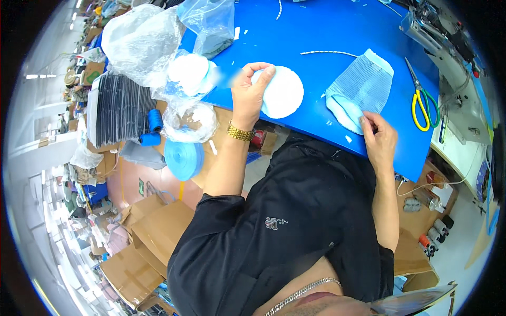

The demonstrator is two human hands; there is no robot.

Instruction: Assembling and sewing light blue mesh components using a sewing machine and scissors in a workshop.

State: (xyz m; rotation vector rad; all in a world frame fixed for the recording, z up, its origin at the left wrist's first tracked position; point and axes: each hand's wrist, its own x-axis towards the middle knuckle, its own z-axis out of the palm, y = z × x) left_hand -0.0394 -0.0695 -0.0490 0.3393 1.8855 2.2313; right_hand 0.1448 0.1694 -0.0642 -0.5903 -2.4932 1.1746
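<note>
My left hand [249, 95], with a gold watch band [241, 131] at the wrist, grips a round white disc [284, 94] by its left edge, thumb on top. The disc is over the front part of the blue table [295, 26]. To its right lies a light blue mesh pouch [363, 83] with a solid band at its far end. My right hand [380, 138] pinches the pouch's near edge, where a smooth pale blue piece [348, 113] shows. A thin striped cord [327, 52] lies just beyond the pouch.
Scissors [421, 102] with yellow and green handles lie right of the pouch, near a sewing machine [453, 89]. At left are more white discs [190, 72] in clear plastic, a blue tape roll [183, 159], blue thread spools [153, 126] and a dark stack [118, 110]. Cardboard boxes [158, 221] stand below.
</note>
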